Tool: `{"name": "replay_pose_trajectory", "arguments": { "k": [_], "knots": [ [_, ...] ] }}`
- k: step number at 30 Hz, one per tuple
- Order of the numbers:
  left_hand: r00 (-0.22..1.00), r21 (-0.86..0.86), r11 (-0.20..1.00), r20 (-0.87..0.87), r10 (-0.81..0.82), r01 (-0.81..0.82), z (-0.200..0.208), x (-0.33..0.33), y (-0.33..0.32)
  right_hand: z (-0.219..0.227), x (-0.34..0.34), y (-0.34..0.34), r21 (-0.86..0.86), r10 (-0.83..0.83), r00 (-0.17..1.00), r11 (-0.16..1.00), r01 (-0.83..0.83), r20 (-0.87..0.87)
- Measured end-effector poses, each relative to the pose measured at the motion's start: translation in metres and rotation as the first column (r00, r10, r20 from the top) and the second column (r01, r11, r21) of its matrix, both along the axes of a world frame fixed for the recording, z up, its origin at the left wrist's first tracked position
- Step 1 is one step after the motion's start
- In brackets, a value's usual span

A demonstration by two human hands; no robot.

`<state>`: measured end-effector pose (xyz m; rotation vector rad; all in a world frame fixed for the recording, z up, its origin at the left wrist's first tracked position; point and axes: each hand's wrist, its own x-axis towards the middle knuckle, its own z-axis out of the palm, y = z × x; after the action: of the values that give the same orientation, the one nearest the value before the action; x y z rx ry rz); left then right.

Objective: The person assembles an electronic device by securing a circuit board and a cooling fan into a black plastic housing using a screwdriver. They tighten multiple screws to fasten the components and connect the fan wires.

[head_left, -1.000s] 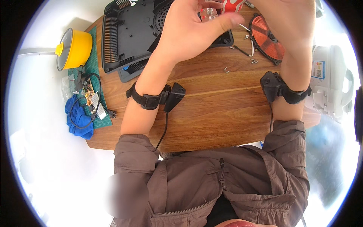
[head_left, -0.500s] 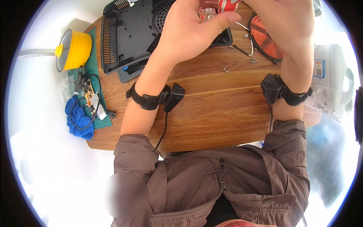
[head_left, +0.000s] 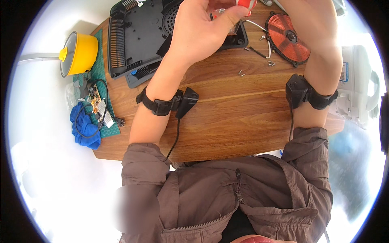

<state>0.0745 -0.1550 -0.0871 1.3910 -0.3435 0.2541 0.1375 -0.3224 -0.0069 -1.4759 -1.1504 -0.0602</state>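
Head view, from my remote station. The left hand [head_left: 200,34] reaches over the black plastic housing [head_left: 146,34], thumb stretched along a red-and-white object [head_left: 246,4], cut by the upper edge. Thumb overlaps it, but I cannot tell whether the grip pinches it or only steadies it; the other fingers are hidden or out of sight. The right hand [head_left: 312,18] comes in from the other side, back toward me, fingertips past the edge; grip state unreadable. Arms converging suggests one shared work point, at the housing's right end, where part of a board [head_left: 221,11] shows.

The copper coil [head_left: 282,36] lies flat just right of the housing, probably kept near because a white wire [head_left: 256,25] leads off it. Loose screws [head_left: 271,63] sit on the wooden table [head_left: 235,121] near the coil, presumably within easy reach. The yellow pot [head_left: 83,53] stands far left, likely out of the forearms' way.
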Motion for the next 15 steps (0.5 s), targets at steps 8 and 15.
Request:
{"name": "replay_pose_trajectory", "arguments": {
  "k": [8,15],
  "knots": [
    [0.991,0.09,0.988,-0.034,0.129,-0.126,-0.002,0.003,-0.005,0.01,-0.016,0.003,-0.131,-0.195,0.948,0.964,0.233,0.252],
    [0.997,0.015,1.0,-0.073,0.001,0.0,-0.001,-0.003,0.003,0.019,-0.021,0.007,0.015,-0.046,0.999,0.999,0.046,-0.015]
  ]
}}
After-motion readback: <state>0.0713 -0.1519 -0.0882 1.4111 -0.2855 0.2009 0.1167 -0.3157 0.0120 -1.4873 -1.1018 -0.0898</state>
